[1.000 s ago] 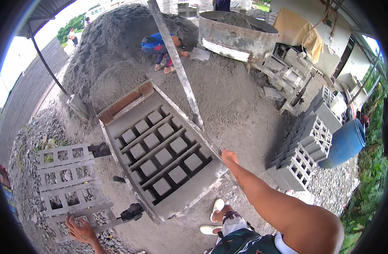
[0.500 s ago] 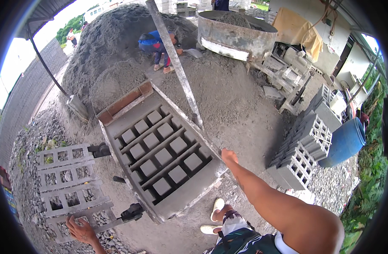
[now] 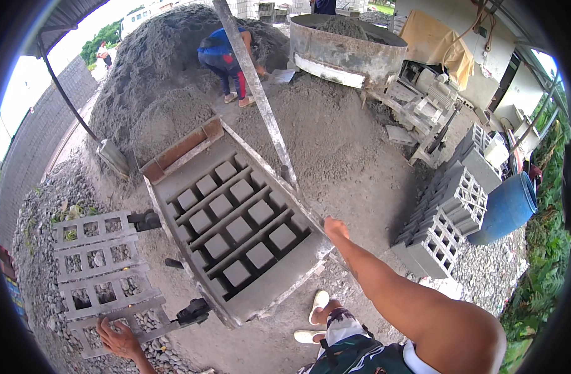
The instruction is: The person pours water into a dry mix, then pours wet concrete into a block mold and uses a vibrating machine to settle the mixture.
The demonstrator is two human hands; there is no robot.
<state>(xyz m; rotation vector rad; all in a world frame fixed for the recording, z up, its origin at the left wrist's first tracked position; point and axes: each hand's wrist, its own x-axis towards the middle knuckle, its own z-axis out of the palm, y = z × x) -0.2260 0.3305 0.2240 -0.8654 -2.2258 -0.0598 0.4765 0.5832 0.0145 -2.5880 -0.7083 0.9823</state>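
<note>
Mould (image 3: 270, 288), dusty grey, with rows of square blocks (image 3: 238, 229)

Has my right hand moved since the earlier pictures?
No; judged against the grey block mould, the right hand stays at the same place, by its right edge.

Outdoor concrete-block-making yard
A block mould (image 3: 286, 262) with rows of square cores (image 3: 238, 230) stands near a large mound of grey sand (image 3: 149, 70), a round mixing pan (image 3: 360, 56) with a motor (image 3: 437, 88) beside it, stacked hollow blocks (image 3: 421, 262) and gravel (image 3: 488, 268).
</note>
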